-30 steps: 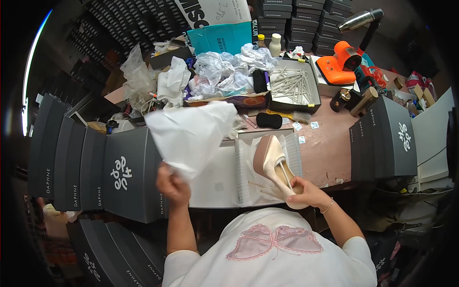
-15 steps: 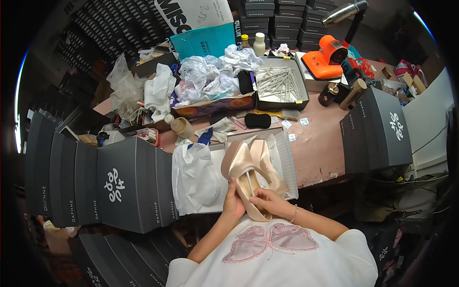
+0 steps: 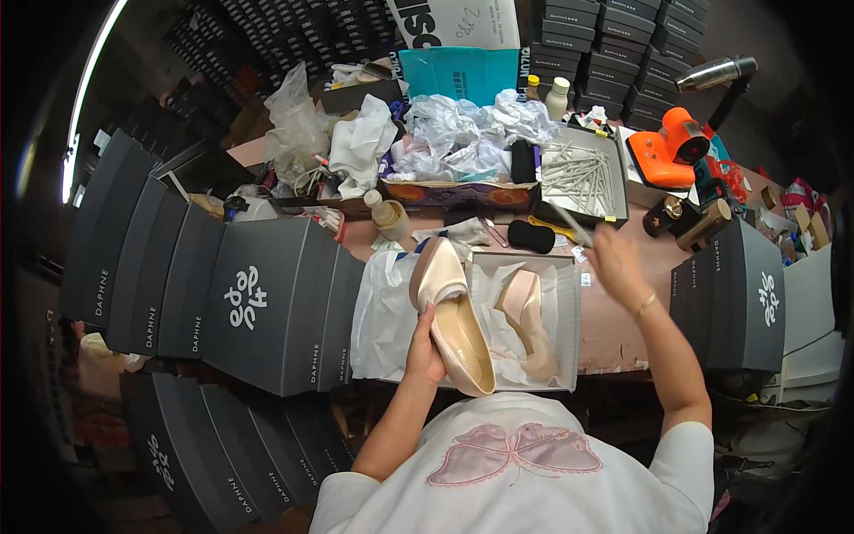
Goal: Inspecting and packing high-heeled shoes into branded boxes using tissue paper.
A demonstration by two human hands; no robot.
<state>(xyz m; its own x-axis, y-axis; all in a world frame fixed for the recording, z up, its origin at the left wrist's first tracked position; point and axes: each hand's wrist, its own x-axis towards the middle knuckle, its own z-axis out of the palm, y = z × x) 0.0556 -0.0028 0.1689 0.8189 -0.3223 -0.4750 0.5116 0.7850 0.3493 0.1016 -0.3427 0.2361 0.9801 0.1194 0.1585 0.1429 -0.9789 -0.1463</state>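
Note:
My left hand (image 3: 425, 352) is closed round the side of a cream satin pump (image 3: 467, 343), held up with its toe pointing away from me and its insole showing. Its mate, a second satin pump (image 3: 527, 322), lies on white paper in an open shoebox (image 3: 571, 334) just below. Out to the right, my right hand (image 3: 617, 267) is raised over the table, fingers pinched on a thin white stick (image 3: 569, 222), slightly blurred. The stick's far end points at a black-rimmed box (image 3: 621, 182) holding several similar white sticks (image 3: 578, 173).
Grey shoeboxes (image 3: 267, 303) stand along the left, others (image 3: 734, 294) at the right. Behind lie a carton of crumpled paper (image 3: 463, 133), an orange device (image 3: 663, 156), a cream bottle (image 3: 387, 216), a black pad (image 3: 531, 236) and dark bottles (image 3: 663, 215).
My right hand has drawn the white stick out of the pump and swung away right toward the box of sticks. My left hand still holds the pump. The view has shifted.

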